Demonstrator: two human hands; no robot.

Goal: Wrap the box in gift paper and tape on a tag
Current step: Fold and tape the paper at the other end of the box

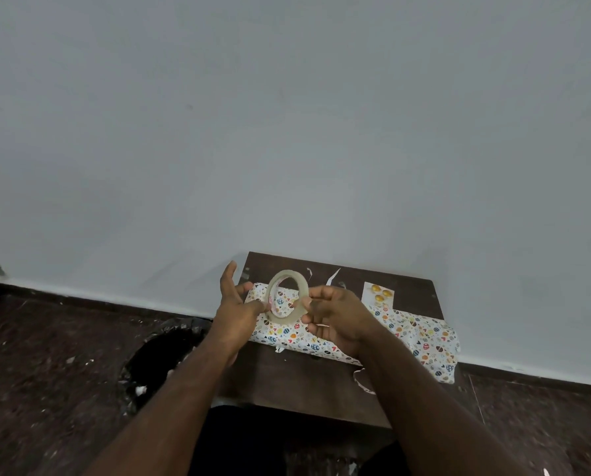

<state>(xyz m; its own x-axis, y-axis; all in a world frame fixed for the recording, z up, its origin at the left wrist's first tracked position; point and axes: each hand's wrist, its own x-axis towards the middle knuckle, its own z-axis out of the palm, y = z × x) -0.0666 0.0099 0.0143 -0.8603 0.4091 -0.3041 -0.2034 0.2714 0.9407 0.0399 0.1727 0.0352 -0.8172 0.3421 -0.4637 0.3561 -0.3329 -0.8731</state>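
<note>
A long box point(421, 338) wrapped in white paper with coloured egg prints lies across a small dark wooden table point(304, 383). Above its left half I hold a roll of clear tape point(288, 297) upright between both hands. My left hand point(235, 304) pinches the roll's left rim with thumb and a finger, the other fingers raised. My right hand point(335, 314) pinches the right rim, its fingers curled. A small white tag with gold ornaments point(378, 293) lies on the table just behind the box.
Thin paper scraps point(333, 276) lie at the table's back edge and another scrap point(364, 384) near the front. A bin lined with a black bag point(156, 359) stands on the dark floor to the left. A pale wall rises right behind the table.
</note>
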